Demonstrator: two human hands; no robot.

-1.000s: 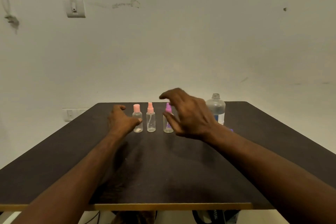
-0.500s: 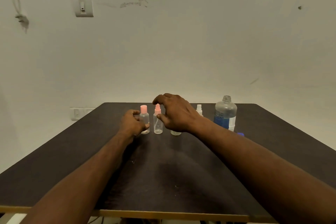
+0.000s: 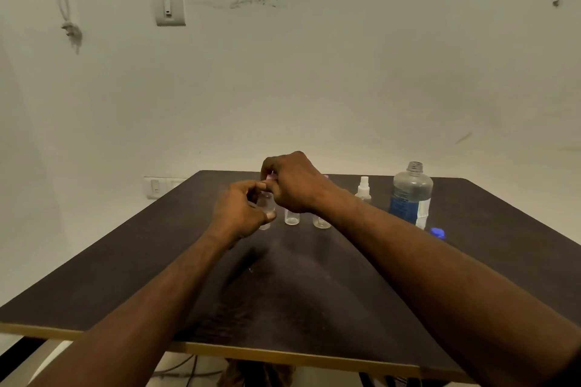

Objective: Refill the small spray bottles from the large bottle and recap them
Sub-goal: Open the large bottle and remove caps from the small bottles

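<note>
Several small clear spray bottles stand in a row at the far middle of the dark table point(image 3: 125, 286). My left hand point(image 3: 240, 212) grips the body of the leftmost small bottle point(image 3: 266, 203). My right hand point(image 3: 294, 184) reaches over from the right and pinches that bottle's pink cap point(image 3: 269, 177). My right hand hides the tops of the second bottle point(image 3: 291, 217) and the third bottle point(image 3: 321, 222). A white-capped spray bottle point(image 3: 363, 188) stands farther right. The large bottle point(image 3: 410, 195), uncapped with a blue label, stands at the right.
A blue cap point(image 3: 437, 233) lies on the table just right of the large bottle. A wall rises behind the table, with a switch point(image 3: 169, 9) and hanging cables point(image 3: 67, 9). The table's front edge runs close to me.
My right hand moved left from the middle bottles onto the leftmost bottle's cap. My left hand closed around that bottle's body. The view shifted left.
</note>
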